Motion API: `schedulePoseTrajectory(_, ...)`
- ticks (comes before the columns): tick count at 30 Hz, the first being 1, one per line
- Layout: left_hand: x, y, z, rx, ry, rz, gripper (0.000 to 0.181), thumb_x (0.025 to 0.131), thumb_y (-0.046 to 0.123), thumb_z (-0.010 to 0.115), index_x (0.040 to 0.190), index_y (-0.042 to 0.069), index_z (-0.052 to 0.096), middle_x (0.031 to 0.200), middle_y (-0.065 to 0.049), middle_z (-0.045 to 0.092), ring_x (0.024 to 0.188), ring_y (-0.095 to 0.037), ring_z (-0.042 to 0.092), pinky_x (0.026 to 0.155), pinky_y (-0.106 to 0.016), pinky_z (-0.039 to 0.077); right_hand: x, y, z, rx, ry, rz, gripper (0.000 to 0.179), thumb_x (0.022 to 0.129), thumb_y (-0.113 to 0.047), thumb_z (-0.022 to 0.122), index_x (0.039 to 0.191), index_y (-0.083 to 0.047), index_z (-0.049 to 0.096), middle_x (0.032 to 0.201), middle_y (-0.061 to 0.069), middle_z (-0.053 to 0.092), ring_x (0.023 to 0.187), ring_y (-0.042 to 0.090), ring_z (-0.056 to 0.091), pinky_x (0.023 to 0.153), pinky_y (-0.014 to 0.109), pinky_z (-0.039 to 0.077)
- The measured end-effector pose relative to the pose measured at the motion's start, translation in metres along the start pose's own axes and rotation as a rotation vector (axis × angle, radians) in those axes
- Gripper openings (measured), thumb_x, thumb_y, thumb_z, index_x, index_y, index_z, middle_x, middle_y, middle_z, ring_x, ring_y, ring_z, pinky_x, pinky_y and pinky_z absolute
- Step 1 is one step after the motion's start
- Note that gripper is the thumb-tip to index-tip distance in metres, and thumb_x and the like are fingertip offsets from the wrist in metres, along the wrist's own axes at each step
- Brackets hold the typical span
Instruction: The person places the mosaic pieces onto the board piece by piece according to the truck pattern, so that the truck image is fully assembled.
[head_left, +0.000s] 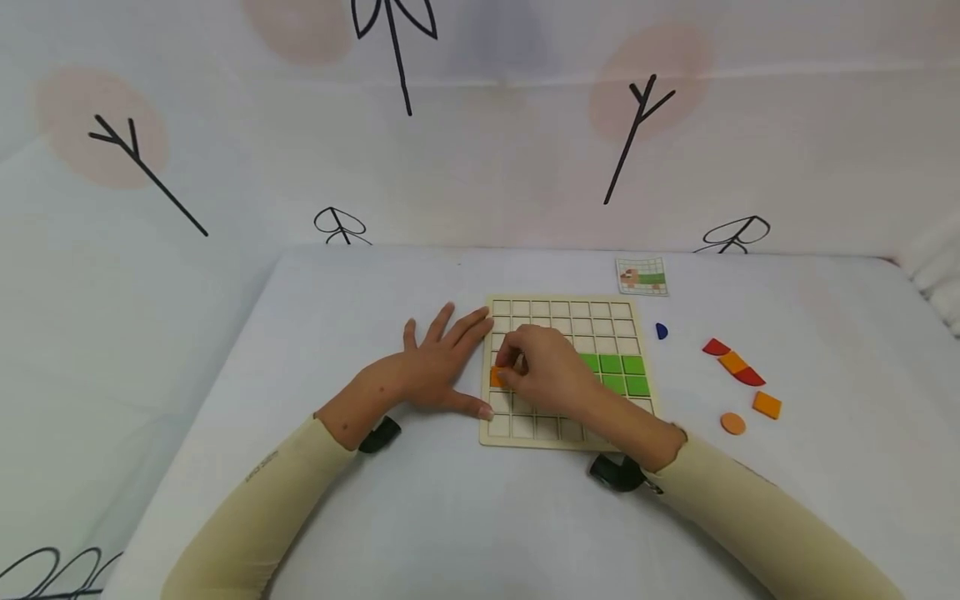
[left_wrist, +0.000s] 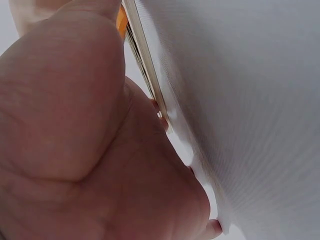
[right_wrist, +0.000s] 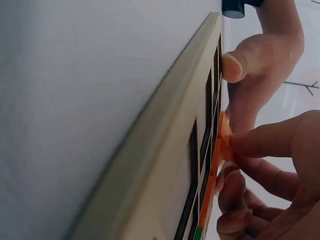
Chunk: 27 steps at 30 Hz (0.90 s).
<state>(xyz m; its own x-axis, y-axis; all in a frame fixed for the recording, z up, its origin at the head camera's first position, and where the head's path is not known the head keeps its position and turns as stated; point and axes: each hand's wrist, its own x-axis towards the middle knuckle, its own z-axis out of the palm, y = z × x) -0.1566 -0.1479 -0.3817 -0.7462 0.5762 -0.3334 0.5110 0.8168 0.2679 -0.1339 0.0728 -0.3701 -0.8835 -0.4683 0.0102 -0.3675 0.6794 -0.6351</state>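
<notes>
A pale wooden grid board (head_left: 517, 427) lies flat on the white table. My right hand (head_left: 551, 371) reaches over it from the right, thumb and index finger pinching an orange tile (right_wrist: 224, 142) at the leftmost column. Part of that column's orange (head_left: 495, 377) shows beside the fingertips. Under the right hand, more orange pieces (right_wrist: 206, 202) line the row in the right wrist view, mostly hidden from above. Several green square tiles (head_left: 611, 364) fill cells at the right. My left hand (head_left: 435, 367) rests with fingers spread, fingertips and thumb at the board's left edge.
Right of the board lie a blue half-round piece (head_left: 662, 331), red curved pieces (head_left: 716, 347) around an orange square (head_left: 732, 362), another orange square (head_left: 767, 405) and an orange disc (head_left: 732, 423). A picture card (head_left: 642, 277) sits behind the board's far right corner.
</notes>
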Motion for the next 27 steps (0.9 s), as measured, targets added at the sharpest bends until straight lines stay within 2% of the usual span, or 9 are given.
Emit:
schedulePoseTrajectory(4, 0.001, 0.001, -0.001, 0.017, -0.001, -0.010, 0.129, 0.081, 0.084, 0.070, 0.172, 0.026, -0.001, 0.178, 0.009, -0.014, 0.162, -0.041, -0.017, 0.114, -0.085, 0.004, -0.003, 0.001, 0.000, -0.036, 0.025, -0.030, 0.005, 0.090, -0.005, 0.077, 0.092, -0.009, 0.080, 0.099, 0.003, 0.066, 0.079, 0.016, 0.057, 0.072, 0.033, 0.051)
schedulePoseTrajectory(7, 0.001, 0.003, -0.002, 0.019, 0.015, -0.012, 0.131, 0.079, 0.083, 0.073, 0.173, 0.024, 0.002, 0.179, 0.007, -0.010, 0.162, -0.043, -0.013, 0.113, -0.087, 0.007, -0.009, 0.004, -0.002, -0.023, 0.046, -0.038, 0.004, 0.091, -0.007, 0.077, 0.094, -0.010, 0.078, 0.098, 0.003, 0.066, 0.076, 0.015, 0.056, 0.070, 0.032, 0.050)
schedulePoseTrajectory(13, 0.001, 0.006, -0.005, 0.023, 0.048, -0.022, 0.133, 0.074, 0.083, 0.078, 0.172, 0.023, 0.012, 0.180, 0.004, 0.000, 0.163, -0.046, -0.003, 0.110, -0.088, 0.014, -0.034, 0.022, -0.021, -0.003, 0.137, -0.034, 0.006, 0.091, -0.007, 0.077, 0.090, -0.012, 0.075, 0.094, 0.001, 0.065, 0.070, 0.014, 0.056, 0.064, 0.029, 0.050)
schedulePoseTrajectory(19, 0.000, 0.008, -0.007, 0.014, 0.063, -0.022, 0.134, 0.072, 0.082, 0.080, 0.172, 0.021, 0.016, 0.180, 0.004, 0.005, 0.162, -0.047, 0.001, 0.110, -0.088, 0.017, -0.074, 0.047, -0.058, -0.045, 0.199, 0.069, 0.007, 0.094, -0.008, 0.078, 0.094, -0.013, 0.074, 0.099, 0.000, 0.067, 0.079, 0.016, 0.059, 0.065, 0.026, 0.050)
schedulePoseTrajectory(23, 0.000, 0.008, -0.007, 0.002, 0.066, -0.019, 0.134, 0.071, 0.081, 0.081, 0.172, 0.020, 0.017, 0.180, 0.003, 0.006, 0.163, -0.047, 0.001, 0.110, -0.088, 0.016, -0.101, 0.072, -0.079, -0.126, 0.275, 0.125, 0.008, 0.092, -0.005, 0.079, 0.096, -0.011, 0.075, 0.097, 0.003, 0.067, 0.078, 0.019, 0.059, 0.058, 0.025, 0.047)
schedulePoseTrajectory(27, -0.001, 0.010, -0.009, -0.007, 0.068, -0.020, 0.134, 0.070, 0.080, 0.083, 0.172, 0.019, 0.019, 0.179, 0.002, 0.008, 0.163, -0.046, 0.001, 0.110, -0.088, 0.016, -0.127, 0.099, -0.096, -0.201, 0.327, 0.226, 0.008, 0.092, -0.006, 0.079, 0.098, -0.009, 0.074, 0.097, 0.006, 0.067, 0.077, 0.022, 0.057, 0.052, 0.026, 0.045)
